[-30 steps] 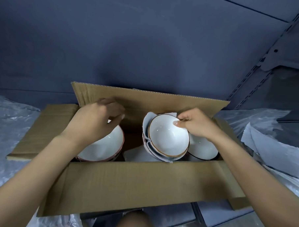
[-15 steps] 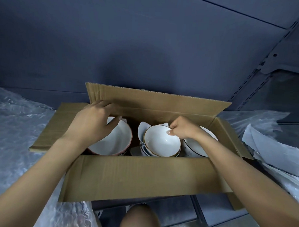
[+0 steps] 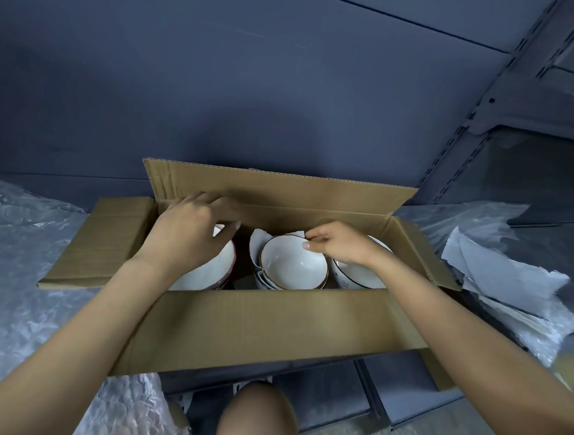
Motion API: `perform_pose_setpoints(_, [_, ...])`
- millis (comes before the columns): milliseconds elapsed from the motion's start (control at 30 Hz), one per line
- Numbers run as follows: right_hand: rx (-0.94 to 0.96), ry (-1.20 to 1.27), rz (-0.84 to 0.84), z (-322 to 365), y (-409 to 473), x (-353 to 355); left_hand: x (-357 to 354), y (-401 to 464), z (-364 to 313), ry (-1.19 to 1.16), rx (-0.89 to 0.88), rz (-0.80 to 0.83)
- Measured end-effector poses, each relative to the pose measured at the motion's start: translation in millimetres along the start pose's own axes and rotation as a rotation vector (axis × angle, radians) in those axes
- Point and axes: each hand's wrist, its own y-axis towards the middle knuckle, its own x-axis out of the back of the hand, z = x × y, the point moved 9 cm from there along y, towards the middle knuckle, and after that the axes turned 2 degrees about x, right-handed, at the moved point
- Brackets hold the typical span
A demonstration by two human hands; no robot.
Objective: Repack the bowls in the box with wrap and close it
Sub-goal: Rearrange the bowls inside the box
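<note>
Both hands are seen inside the open box point(image 3: 267, 328). On the left, bubble wrap point(image 3: 23, 271) is spread beside the box, and its left flap point(image 3: 103, 242) is laid flat on it. Left hand point(image 3: 193, 233) is held palm down over the left bowl point(image 3: 204, 273), fingers loosely bent and spread toward the back wall; whether anything is actually touched can't be made out, and most of that bowl is hidden under the hand and wrist. In the middle, a stack of bowls point(image 3: 293, 267) with white paper point(image 3: 256, 245) tucked between them is seen tilted toward the camera, only the top one shown in full. Its far rim is pinched by the right hand point(image 3: 337, 246), thumb inside and fingers curled over the edge. The right bowl point(image 3: 359, 273) is mostly covered by that wrist, so only a dark-rimmed sliver is shown. Further right, crumpled paper sheets point(image 3: 506, 286) are piled outside the box and cut off by the frame edge.

Compared with half a second ago, the left hand has been shifted a bit toward the back flap point(image 3: 280, 190), while the pinch on the stack is kept the same. A bare knee point(image 3: 257, 413) is seen at the bottom.
</note>
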Motion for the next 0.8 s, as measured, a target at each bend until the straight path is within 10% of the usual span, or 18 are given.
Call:
perform_pose_setpoints(567, [0.067,0.029,-0.714,-99,-146,132,-63,17,-130,-0.043,-0.106,0.133])
perform_pose_setpoints(800, [-0.230,-0.295,-0.600,-207,-174,141,-88,25,-167,-0.085,-0.130,0.214])
